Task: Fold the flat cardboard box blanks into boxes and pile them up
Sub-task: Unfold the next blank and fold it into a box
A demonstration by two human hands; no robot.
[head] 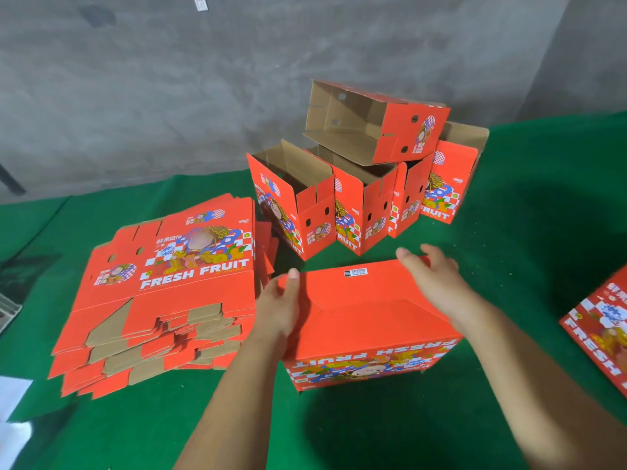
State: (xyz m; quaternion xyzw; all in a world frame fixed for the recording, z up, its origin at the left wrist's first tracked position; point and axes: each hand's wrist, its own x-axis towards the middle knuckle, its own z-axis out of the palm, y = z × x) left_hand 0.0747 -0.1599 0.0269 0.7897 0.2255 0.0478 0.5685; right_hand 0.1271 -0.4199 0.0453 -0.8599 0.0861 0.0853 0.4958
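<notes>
pressing down on the upturned bottom of a half-formed box [369, 320], which sits on the green surface [529, 205] right in front of the person, printed side facing the camera upside down. left hand [280, 305] lies against the box's left end, fingers mostly straight, thumb up over the top edge. right hand [437, 278] reaches over the far right corner, fingers loosely spread on the red flap; cannot tell whether the fingertips hook over the far edge.

stack of flat blanks [163, 293] lies just left of the box, uneven, flaps fanned out at the near side. pile of folded boxes [359, 195] stands behind, four or so upright in a row, one more box [376, 122] lying tilted on top with its open side facing left.

risks, as judged:
- bottom flaps look seated but not clearly locked; if pressure is uneven, one flap may spring back and the base opens when the box is lifted.
- left hand presses close to the blanks; a sideways push could slide the loose top sheets.
- the tilted top box rests on open rims only; adding another on that pile could tip it or spread the row beneath.
- another printed box [600, 337] sits at the right edge, partly out of view, near the right forearm's sweep.
</notes>
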